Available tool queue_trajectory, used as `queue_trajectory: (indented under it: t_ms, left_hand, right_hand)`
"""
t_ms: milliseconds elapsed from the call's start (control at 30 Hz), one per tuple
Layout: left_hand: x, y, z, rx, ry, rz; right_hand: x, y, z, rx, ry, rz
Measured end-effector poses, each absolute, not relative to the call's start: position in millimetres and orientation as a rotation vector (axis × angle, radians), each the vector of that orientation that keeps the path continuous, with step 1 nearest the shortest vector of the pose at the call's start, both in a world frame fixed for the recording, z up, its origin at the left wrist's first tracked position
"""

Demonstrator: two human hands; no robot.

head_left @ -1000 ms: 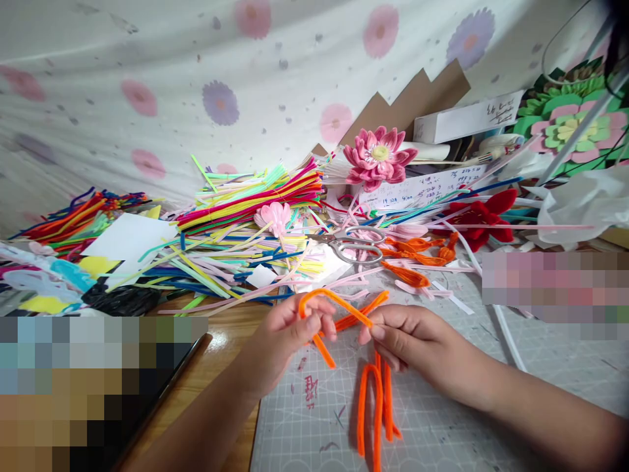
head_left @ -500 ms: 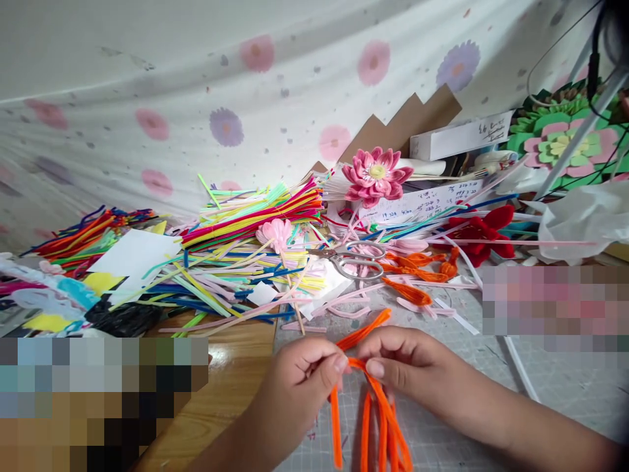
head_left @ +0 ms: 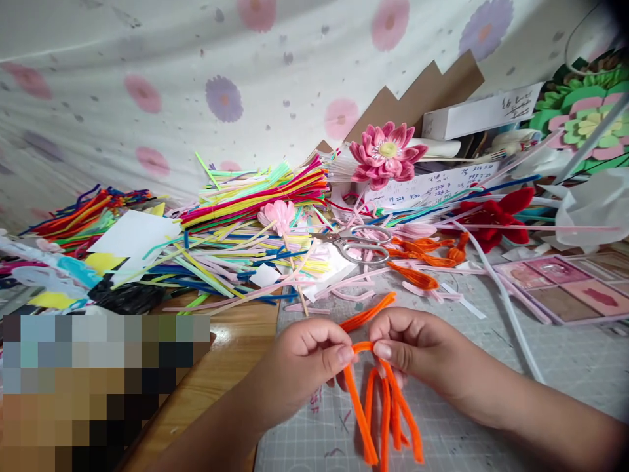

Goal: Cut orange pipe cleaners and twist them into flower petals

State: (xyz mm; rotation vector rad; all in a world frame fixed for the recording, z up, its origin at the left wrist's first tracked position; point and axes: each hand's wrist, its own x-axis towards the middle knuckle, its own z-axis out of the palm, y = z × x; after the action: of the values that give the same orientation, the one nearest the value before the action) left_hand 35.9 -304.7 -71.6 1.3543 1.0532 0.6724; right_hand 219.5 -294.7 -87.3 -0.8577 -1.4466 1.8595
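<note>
Over the grey cutting mat [head_left: 304, 439], my left hand [head_left: 314, 357] and my right hand [head_left: 417, 344] pinch orange pipe cleaners [head_left: 390, 410] between thumb and fingers. A short arched stretch runs between the two pinches, and several loose ends hang down below my hands. Behind the hands lies a separate bundle of orange pipe cleaners [head_left: 368, 313] on the mat. Farther back are looped orange pipe cleaner pieces [head_left: 417, 275], next to silver scissors [head_left: 361, 246].
Heaps of coloured pipe cleaners [head_left: 255, 203] spread across the back left. A pink pipe cleaner flower [head_left: 388, 152] stands at the back, with a red flower [head_left: 498, 219] to its right. A makeup palette [head_left: 574, 285] lies on the right. Bare wood tabletop [head_left: 216, 373] shows at left.
My hands have moved slightly apart, and the orange stretch between them now arches. The hanging ends have swung. The camera has tilted down a little, so the background sits higher.
</note>
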Motion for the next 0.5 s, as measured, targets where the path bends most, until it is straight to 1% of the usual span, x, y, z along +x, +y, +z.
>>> queue_trajectory:
  t_ms: [167,300,400,500]
  left_hand:
    - [35,-304,-78,1.212,0.935,0.574]
    - [41,-308,-81,1.111,0.894,0.629]
    - [45,-313,-85,1.043,0.782,0.671]
    - [47,-315,-89,1.019,0.685,0.689]
  right_hand:
    - [219,-297,-91,-0.817,-1.375,1.928]
    - [216,-300,-93,-0.743,-1.324,2.012]
    - [215,-306,-91,-0.652,-1.274,2.105]
    - [215,-309,-88,-0.635,-1.246,2.125]
